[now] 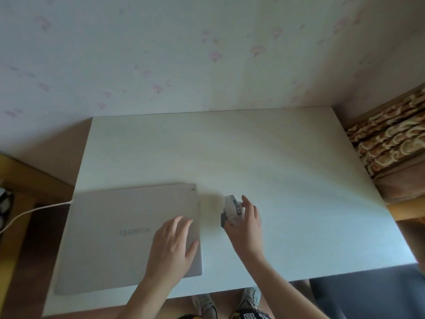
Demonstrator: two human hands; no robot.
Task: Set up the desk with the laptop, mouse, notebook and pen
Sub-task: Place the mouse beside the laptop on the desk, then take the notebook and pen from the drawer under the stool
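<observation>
A closed silver laptop (119, 236) lies flat on the left part of the white desk (287, 180), its logo upside down to me. My left hand (172, 245) rests flat on the lid near its right edge, fingers spread. Just right of the laptop, my right hand (246, 224) grips a white and grey mouse (231, 209) from the side, low over or on the desk; I cannot tell if it touches. No notebook or pen is in view.
A white cable (30, 211) runs from the laptop's left edge off the desk to the left. A patterned brown cushion or bed edge (391, 139) stands beyond the desk's right side. A pale flowered wall backs the desk. My shoes (204, 305) show below the front edge.
</observation>
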